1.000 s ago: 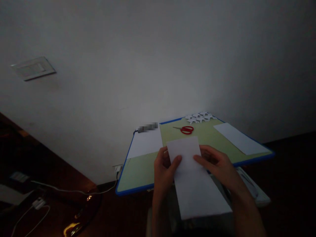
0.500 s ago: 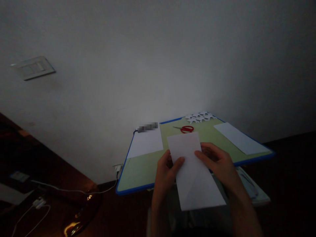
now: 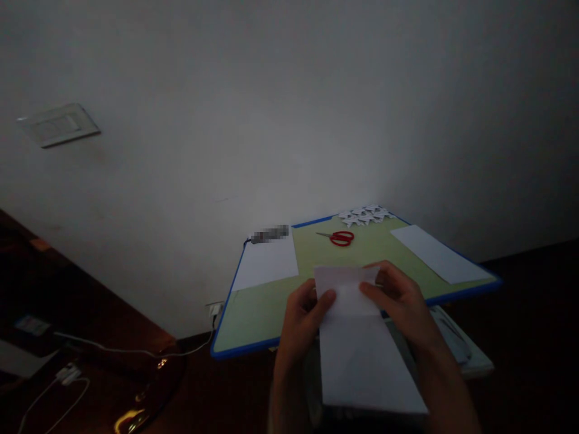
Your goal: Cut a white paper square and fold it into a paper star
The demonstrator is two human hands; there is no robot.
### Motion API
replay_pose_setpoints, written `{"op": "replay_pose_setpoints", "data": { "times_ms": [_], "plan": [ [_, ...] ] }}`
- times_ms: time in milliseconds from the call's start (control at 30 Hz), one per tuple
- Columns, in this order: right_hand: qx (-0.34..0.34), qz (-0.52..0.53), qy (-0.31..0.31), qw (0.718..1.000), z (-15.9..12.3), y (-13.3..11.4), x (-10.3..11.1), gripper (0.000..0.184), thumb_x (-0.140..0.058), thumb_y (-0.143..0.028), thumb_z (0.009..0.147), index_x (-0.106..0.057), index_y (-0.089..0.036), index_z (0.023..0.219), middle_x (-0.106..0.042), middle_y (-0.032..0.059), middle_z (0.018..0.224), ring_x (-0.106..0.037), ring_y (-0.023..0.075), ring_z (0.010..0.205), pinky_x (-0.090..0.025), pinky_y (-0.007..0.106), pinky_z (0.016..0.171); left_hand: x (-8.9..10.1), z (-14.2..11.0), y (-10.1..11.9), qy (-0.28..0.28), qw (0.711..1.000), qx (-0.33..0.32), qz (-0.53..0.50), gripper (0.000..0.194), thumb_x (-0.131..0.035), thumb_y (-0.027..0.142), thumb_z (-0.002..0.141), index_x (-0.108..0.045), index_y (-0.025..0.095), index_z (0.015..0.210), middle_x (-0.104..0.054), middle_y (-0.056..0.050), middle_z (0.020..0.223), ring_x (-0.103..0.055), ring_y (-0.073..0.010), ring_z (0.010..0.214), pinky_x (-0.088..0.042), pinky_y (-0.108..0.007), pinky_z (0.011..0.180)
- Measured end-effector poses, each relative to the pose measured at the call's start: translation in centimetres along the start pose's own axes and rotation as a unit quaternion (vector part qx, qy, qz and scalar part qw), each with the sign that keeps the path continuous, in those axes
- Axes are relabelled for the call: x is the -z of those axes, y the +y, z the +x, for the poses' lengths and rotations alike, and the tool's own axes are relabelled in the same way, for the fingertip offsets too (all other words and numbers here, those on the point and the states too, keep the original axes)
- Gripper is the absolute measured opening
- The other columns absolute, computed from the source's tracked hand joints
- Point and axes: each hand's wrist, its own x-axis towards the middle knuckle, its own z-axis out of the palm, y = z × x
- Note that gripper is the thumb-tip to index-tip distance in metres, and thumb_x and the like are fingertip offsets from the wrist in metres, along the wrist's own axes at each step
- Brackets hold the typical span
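A long white paper strip (image 3: 362, 355) is held over the near edge of a green, blue-rimmed table (image 3: 266, 307). My left hand (image 3: 302, 322) pinches its left edge, thumb on top. My right hand (image 3: 402, 301) grips the right edge and curls the strip's far end over toward me. Both hands are closed on the paper. Red-handled scissors (image 3: 339, 238) lie on the table beyond my hands. Behind them sits a pile of small folded white paper pieces (image 3: 365, 214).
A white sheet (image 3: 266, 262) lies at the table's left back and another white strip (image 3: 439, 253) at the right. A pale wall with a switch plate (image 3: 56, 125) rises behind. White cables (image 3: 108, 348) and a glossy dark object (image 3: 145, 398) lie on the dark floor at left.
The strip's far end, flat and raised before, is now bent over toward me. The near end has dropped lower. Both hands stay on the paper's edges.
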Motion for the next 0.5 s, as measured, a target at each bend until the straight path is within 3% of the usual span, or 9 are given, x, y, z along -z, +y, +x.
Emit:
{"op": "replay_pose_setpoints", "data": {
  "times_ms": [100, 267, 367, 500],
  "plan": [
    [-0.004, 0.013, -0.005, 1.000, 0.06, -0.14, -0.12, 0.026, -0.090, -0.040, 0.079, -0.071, -0.025, 0.090, -0.072, -0.0032, 0.074, -0.066, 0.0144, 0.064, -0.051, 0.020, 0.053, -0.03, -0.06, -0.02, -0.004, 1.000, 0.009, -0.010, 0.042, -0.086, 0.047, 0.086, -0.078, 0.015, 0.111, -0.073, -0.003, 0.074, -0.060, -0.0110, 0.057, -0.042, -0.019, 0.051],
    [-0.021, 0.011, -0.028, 0.999, -0.06, 0.24, 0.20, 0.030, -0.090, -0.042, 0.081, -0.072, -0.025, 0.098, -0.079, 0.0017, 0.094, -0.075, 0.0197, 0.082, -0.061, 0.026, 0.068, -0.25, 0.00, 0.36, -0.021, 1.000, 0.003, -0.016, 0.047, -0.089, 0.043, 0.083, -0.078, 0.015, 0.119, -0.082, -0.011, 0.094, -0.073, -0.0195, 0.074, -0.056, -0.027, 0.067],
    [-0.046, -0.017, -0.067, 0.997, -0.21, 0.62, 0.35, 0.038, -0.090, -0.041, 0.081, -0.073, -0.026, 0.111, -0.081, 0.0041, 0.105, -0.077, 0.0238, 0.092, -0.063, 0.031, 0.074, -0.33, 0.03, 0.41, -0.029, 0.999, -0.006, -0.014, 0.044, -0.091, 0.038, 0.081, -0.079, 0.016, 0.117, -0.083, -0.013, 0.108, -0.076, -0.0233, 0.086, -0.059, -0.030, 0.076],
    [-0.052, -0.032, -0.078, 0.995, -0.09, 0.72, -0.01, 0.033, -0.087, -0.044, 0.083, -0.076, -0.023, 0.106, -0.082, 0.0043, 0.097, -0.078, 0.0237, 0.086, -0.062, 0.031, 0.071, -0.29, 0.18, 0.09, -0.007, 1.000, -0.007, 0.005, 0.037, -0.089, 0.041, 0.083, -0.081, 0.014, 0.106, -0.083, -0.012, 0.103, -0.074, -0.0220, 0.083, -0.056, -0.028, 0.073]
  ]
}}
